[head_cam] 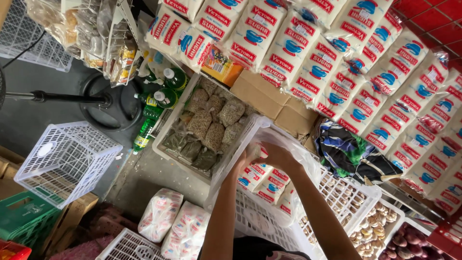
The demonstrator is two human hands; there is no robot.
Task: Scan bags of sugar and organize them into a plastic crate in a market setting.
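White plastic crate [250,130], tilted, holds printed white sugar bags [262,180] under clear plastic film; both hands reach inside it. Left hand [239,161] and right hand [279,156] close together on one small white bag [255,150], which sits between the fingers at the crate's 12 o'clock end. Fingertips are hidden behind the bag and film, so the exact grip is unclear.

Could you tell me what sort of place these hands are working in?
Most likely a small grocery shop or market stall. Rows of identical white packaged bags are stacked high, white plastic crates hold bagged dry goods, and both hands reach into a plastic-lined crate of similar packets.
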